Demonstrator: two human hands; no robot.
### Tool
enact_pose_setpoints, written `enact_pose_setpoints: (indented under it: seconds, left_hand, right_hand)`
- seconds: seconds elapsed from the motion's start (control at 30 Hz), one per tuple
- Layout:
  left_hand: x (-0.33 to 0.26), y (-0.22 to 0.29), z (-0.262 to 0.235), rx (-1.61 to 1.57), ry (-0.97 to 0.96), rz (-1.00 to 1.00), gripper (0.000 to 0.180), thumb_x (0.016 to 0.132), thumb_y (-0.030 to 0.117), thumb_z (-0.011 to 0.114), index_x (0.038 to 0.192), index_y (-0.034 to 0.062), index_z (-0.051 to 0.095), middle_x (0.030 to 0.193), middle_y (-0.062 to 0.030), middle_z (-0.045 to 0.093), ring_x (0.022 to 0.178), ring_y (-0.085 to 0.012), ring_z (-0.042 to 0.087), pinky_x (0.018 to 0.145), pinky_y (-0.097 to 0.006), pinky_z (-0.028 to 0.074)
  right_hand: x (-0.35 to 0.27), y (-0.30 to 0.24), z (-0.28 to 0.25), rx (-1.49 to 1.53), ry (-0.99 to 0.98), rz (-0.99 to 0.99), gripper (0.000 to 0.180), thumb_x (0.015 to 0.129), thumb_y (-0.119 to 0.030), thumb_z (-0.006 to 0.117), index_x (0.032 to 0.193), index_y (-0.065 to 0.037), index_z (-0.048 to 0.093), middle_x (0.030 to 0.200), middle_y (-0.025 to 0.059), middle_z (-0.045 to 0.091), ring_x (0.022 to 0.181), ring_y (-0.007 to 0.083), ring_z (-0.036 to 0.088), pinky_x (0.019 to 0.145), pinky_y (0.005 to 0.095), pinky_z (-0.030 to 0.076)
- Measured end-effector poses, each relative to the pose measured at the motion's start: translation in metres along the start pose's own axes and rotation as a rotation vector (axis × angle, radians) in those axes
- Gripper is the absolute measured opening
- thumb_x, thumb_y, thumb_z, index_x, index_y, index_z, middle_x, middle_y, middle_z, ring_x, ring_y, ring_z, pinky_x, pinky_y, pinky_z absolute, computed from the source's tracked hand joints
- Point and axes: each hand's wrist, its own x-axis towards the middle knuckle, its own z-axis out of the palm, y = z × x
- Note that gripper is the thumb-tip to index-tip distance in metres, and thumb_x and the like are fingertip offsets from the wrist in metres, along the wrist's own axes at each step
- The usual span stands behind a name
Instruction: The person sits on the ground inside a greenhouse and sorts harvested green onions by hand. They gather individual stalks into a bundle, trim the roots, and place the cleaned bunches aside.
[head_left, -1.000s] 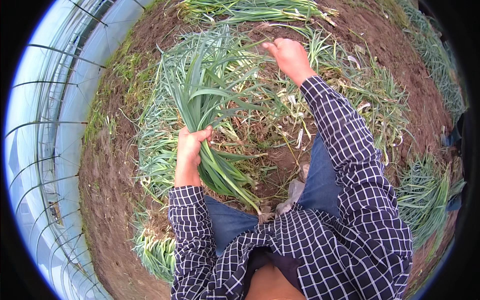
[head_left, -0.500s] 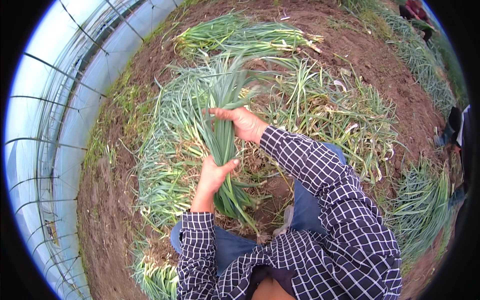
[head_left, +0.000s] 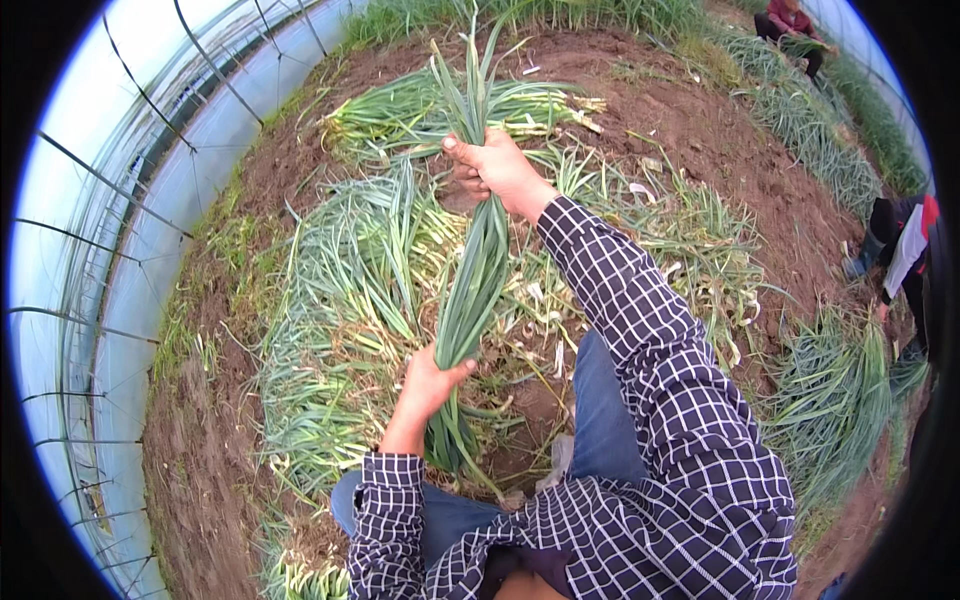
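Note:
A long bunch of green onions (head_left: 476,285) stretches away from me, its leaves gathered tight. Around its far part my right hand (head_left: 508,174) is closed, with leaf tips sticking out beyond the fist. My left hand (head_left: 430,380) grips the same bunch nearer to my body, thumb across it; the near ends hang down between my knees and are partly shaded. Just left of the bunch lies a wide heap of loose green onions (head_left: 335,255) with dry, brownish bases. Beyond my right hand, a laid-out pile of green onions (head_left: 385,112) shows pale stems on both sides.
Stripped leaves and peelings (head_left: 690,245) litter the soil to the right. A plastic greenhouse wall (head_left: 150,250) with curved ribs runs along the left. Another onion pile (head_left: 830,400) lies right, beside a person (head_left: 905,250); a second person (head_left: 790,28) sits far right.
My right hand has slid away from me along the bunch, toward the leaf tips, drawing the leaves straight. My left hand keeps its hold, slightly lower in view. The view has tilted up a little.

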Motion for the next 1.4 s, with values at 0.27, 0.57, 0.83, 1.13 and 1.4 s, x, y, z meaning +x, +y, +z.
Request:
enact_pose_setpoints:
  seconds: [0.27,0.57,0.83,1.13,1.4]
  left_hand:
    - [-0.011,0.017,0.004,0.034,0.048,0.043,0.03,0.074,0.014,0.069,0.098,-0.001,0.06,0.076,-0.0076,0.064,0.067,-0.0148,0.059,0.064,-0.03,0.047]
    - [-0.043,0.015,-0.007,0.185,0.045,0.162,0.033,0.073,0.014,0.067,0.1,-0.0031,0.058,0.075,-0.0113,0.063,0.069,-0.0171,0.059,0.066,-0.033,0.047]
    - [-0.1,-0.028,-0.097,-0.202,0.727,0.3,0.029,0.074,0.013,0.07,0.096,-0.0015,0.058,0.073,-0.004,0.061,0.06,-0.0099,0.055,0.057,-0.026,0.046]
    - [-0.267,-0.037,-0.183,-0.368,1.544,0.528,0.017,0.077,0.011,0.068,0.084,0.0005,0.057,0.066,-0.0059,0.058,0.056,-0.013,0.055,0.051,-0.026,0.045]
    - [-0.401,-0.051,-0.25,-0.21,1.782,0.452,0.016,0.078,0.016,0.068,0.077,0.002,0.06,0.062,-0.0034,0.056,0.052,-0.0133,0.054,0.047,-0.026,0.044]
  right_hand:
    - [-0.016,0.064,-0.051,-1.102,0.258,-0.359,0.022,0.082,-0.015,0.049,0.101,-0.003,0.046,0.079,0.0257,0.059,0.08,0.043,0.056,0.07,0.0505,0.043]
    - [-0.022,0.085,-0.127,-1.389,0.467,-0.448,0.019,0.081,-0.019,0.052,0.09,-0.003,0.057,0.071,0.0204,0.059,0.069,0.0349,0.058,0.059,0.0437,0.045]
    - [-0.065,0.095,-0.269,-1.442,0.506,0.212,0.069,0.072,-0.034,0.071,0.117,0.011,0.045,0.116,0.0244,0.053,0.107,0.034,0.052,0.091,0.037,0.039]
    - [0.006,0.14,-0.314,-1.376,0.553,0.211,0.066,0.073,-0.042,0.068,0.098,0.018,0.054,0.091,0.0234,0.061,0.082,0.028,0.055,0.075,0.0398,0.041]
    - [0.047,0.152,-0.278,-1.407,0.288,0.205,0.051,0.075,-0.018,0.066,0.115,0.008,0.05,0.101,0.0152,0.061,0.09,0.0211,0.057,0.078,0.032,0.044]
